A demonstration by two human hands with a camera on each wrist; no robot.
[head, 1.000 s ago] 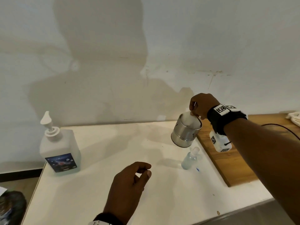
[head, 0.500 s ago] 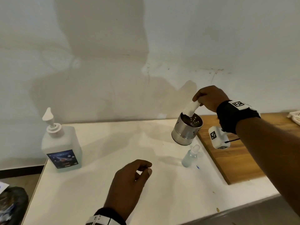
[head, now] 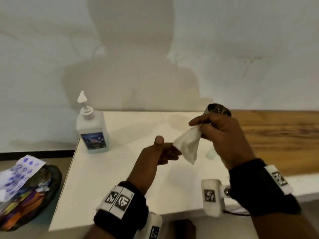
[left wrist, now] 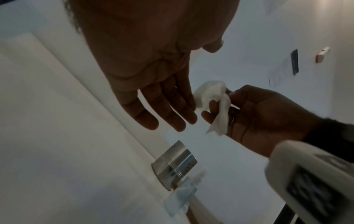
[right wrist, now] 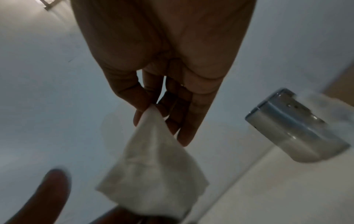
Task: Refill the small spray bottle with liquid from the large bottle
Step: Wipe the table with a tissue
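The small spray bottle (head: pixel 211 154) stood on the white table (head: pixel 96 178), mostly hidden behind the right hand (head: pixel 222 135) in the head view; in the left wrist view it showed blurred, just beside the perforated steel canister (left wrist: pixel 175 164). The large pump bottle (head: pixel 92 131) with its blue label stood upright at the table's far left corner, well apart from the small one. Neither hand touched either bottle.

The right hand, raised above the table, pinched a crumpled white tissue (head: pixel 188 144) between thumb and fingertips, so it hung down and to the left. The left hand (head: pixel 155 161) was held up just left of it, thumb up, fingers straight and loosely together; their tips lay against the tissue's lower edge without closing on it.

A wooden board (head: pixel 276 135) lay on the right side of the table, past the canister. Left of the table, lower down, a dark bin (head: pixel 31 195) held coloured wrappers and printed paper.
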